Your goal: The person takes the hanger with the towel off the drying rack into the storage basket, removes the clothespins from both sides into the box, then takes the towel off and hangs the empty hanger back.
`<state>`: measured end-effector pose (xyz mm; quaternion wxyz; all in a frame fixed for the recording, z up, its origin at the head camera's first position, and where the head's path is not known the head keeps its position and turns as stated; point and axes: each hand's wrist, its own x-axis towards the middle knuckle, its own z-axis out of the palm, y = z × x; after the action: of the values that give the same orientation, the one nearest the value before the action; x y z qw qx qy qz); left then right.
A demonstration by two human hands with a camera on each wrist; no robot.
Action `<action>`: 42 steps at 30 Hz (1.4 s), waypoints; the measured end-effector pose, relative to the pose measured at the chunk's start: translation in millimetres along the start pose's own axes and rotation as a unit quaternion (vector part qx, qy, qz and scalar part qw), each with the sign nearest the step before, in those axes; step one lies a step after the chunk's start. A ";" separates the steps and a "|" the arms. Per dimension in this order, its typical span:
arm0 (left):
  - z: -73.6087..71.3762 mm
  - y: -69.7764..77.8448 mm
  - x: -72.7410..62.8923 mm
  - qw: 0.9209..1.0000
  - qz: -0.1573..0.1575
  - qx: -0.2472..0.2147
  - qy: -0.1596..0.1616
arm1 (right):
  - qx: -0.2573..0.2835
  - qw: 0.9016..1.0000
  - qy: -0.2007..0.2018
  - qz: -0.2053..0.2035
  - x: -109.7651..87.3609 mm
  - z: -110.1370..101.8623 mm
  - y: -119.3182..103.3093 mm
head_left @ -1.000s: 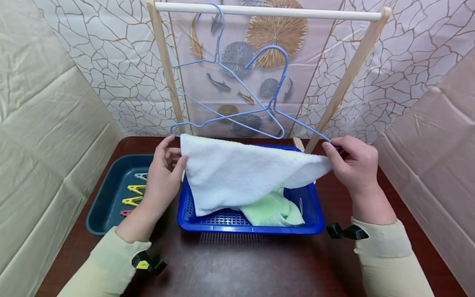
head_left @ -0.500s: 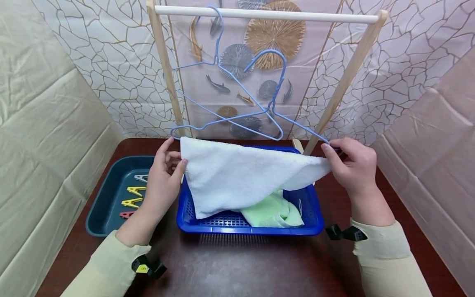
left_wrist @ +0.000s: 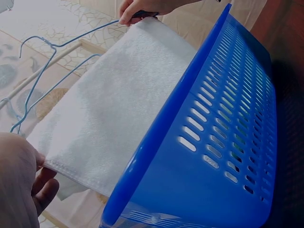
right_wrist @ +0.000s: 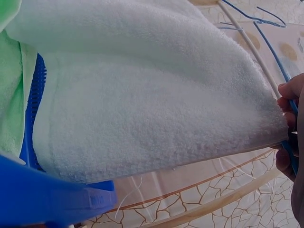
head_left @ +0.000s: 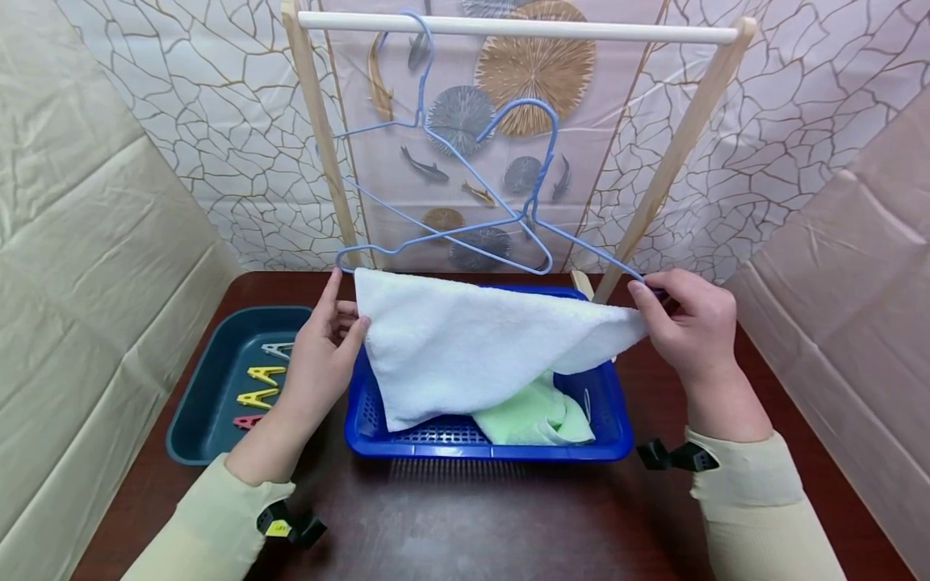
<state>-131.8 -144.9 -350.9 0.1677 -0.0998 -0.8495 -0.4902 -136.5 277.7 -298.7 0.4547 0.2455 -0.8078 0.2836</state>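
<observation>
A white towel (head_left: 465, 347) is draped over the lower bar of a blue clothes hanger (head_left: 534, 194), sloping down on the right. My left hand (head_left: 316, 355) pinches the towel's left edge, its index finger reaching up to the hanger's left end. At the hanger's right end, my right hand (head_left: 690, 323) grips the bar beside the towel's gathered corner; its fingertips are partly hidden. Below, a blue plastic basket (head_left: 450, 452) holds a crumpled green towel (head_left: 538, 411). In the left wrist view, the white towel (left_wrist: 109, 104) hangs next to the basket (left_wrist: 190, 156).
Behind stands a wooden rack with a white rail (head_left: 523, 28), on which a second blue hanger (head_left: 421, 89) hangs. A dark teal tray (head_left: 189, 403) on the left holds several clothes pegs (head_left: 257, 398). All stand on a dark brown table (head_left: 472, 524).
The hands, towel and hanger stay almost in place. My left hand has shifted slightly to the right against the towel's edge.
</observation>
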 end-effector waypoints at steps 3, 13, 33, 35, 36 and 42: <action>-0.3 -0.9 -0.3 1.000 0.002 -0.002 -0.005 | -0.002 1.000 0.000 0.001 0.4 -0.2 -1.1; -1.2 -3.3 -3.8 1.000 0.003 -0.005 -0.012 | -0.001 1.000 0.005 -0.001 0.3 1.2 0.5; -1.1 -5.5 -11.4 1.000 0.010 0.028 -0.008 | -0.003 1.000 -0.006 0.002 2.2 -0.5 -2.0; -1.0 -6.0 -12.0 1.000 0.009 0.029 -0.008 | -0.001 1.000 -0.006 0.002 2.4 -0.3 -1.9; -1.0 -6.2 -12.4 0.999 0.008 0.030 -0.008 | -0.001 1.000 -0.006 0.003 2.5 -0.2 -1.7; -1.2 -6.8 -14.3 0.999 0.007 0.036 -0.007 | -0.003 1.000 -0.005 0.005 3.0 0.2 -2.2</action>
<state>-120.7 -149.5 -361.2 0.1688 -0.1029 -0.8671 -0.4573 -136.5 275.5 -295.6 0.4504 0.2415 -0.8120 0.2819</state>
